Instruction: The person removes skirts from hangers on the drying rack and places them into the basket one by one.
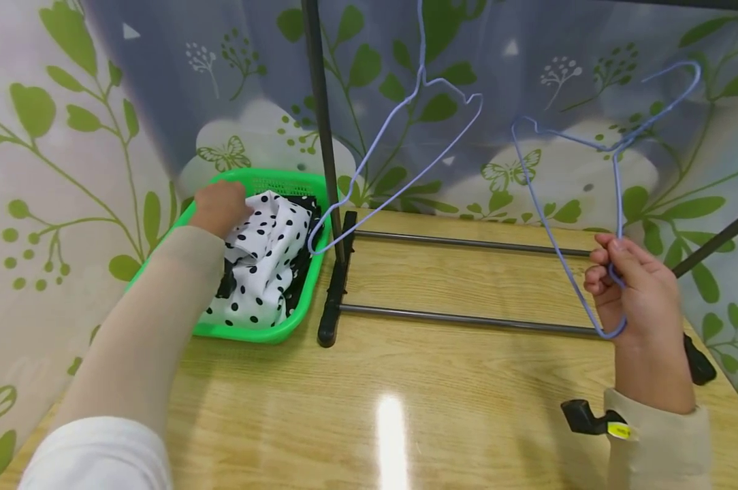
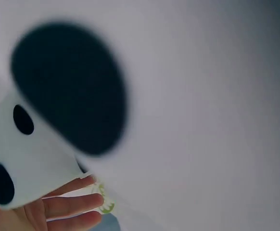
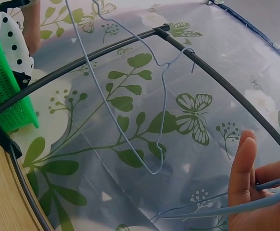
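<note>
My left hand (image 1: 220,206) reaches into the green basket (image 1: 263,335) and holds the white polka-dot cloth (image 1: 265,272) near its upper edge. In the left wrist view the cloth (image 2: 197,110) fills most of the picture and hides the thumb; several fingers of the left hand (image 2: 65,209) show below its edge, fairly straight. My right hand (image 1: 641,292) grips a blue wire hanger (image 1: 543,218) by one end, its hook up and to the right. Another blue hanger (image 1: 399,190) hangs from the rack, left of the held one.
The dark metal rack (image 1: 326,136) stands on the wooden table (image 1: 467,388), its lower bars (image 1: 467,316) crossing between the feet. Darker dotted fabric (image 1: 301,272) lies in the basket beside the white cloth. A leaf-patterned curtain (image 1: 369,82) surrounds the back and sides.
</note>
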A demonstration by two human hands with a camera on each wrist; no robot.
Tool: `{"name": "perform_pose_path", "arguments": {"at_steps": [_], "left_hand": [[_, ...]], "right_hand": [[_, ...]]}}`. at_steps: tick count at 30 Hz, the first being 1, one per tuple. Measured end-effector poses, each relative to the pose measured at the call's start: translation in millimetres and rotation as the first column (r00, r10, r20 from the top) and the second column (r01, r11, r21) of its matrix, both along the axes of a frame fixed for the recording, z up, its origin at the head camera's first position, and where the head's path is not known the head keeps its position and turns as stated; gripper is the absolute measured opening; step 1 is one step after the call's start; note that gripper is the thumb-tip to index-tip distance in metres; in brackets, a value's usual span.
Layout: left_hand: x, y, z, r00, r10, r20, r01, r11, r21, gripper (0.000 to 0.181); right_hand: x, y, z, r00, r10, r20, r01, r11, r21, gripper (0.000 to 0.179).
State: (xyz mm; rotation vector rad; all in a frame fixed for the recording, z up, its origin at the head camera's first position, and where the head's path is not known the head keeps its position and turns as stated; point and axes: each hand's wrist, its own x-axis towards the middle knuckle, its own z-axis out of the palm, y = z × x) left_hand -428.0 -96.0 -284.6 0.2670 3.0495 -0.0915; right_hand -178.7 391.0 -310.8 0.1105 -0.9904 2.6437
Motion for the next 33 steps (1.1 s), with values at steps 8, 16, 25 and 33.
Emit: {"name": "perform_pose_path", "arguments": {"at_steps": [8,16,25,33], "left_hand": [[1.3,-1.8,9.7,0.999,-0.018,0.039,0.018,1.000,-0.006,0.044],[-4.2,-6.1,29.0,0.992,-0.026,0.125,0.015,0.996,0.086,0.070],[2.3,-2.0,48.5,0.992,-0.004,0.128,-0.047,0.917,0.396,0.082],[9.3,24.4,54.8,0.977,0.015,0.212,-0.196,0.446,0.873,0.079]], "right_hand": [[-1.6,-3,-1.3,1.000,-0.005,-0.011,0.005,1.000,0.013,0.022],[-2.2,-7,-1.1,1.000,-0.002,-0.020,0.003,1.000,0.024,0.022],[-1.4,-7,2.0,1.000,0.000,-0.028,0.001,1.000,0.028,0.022],[-1.4,-7,2.0,0.999,0.010,-0.036,-0.010,1.000,0.026,0.022]]}}
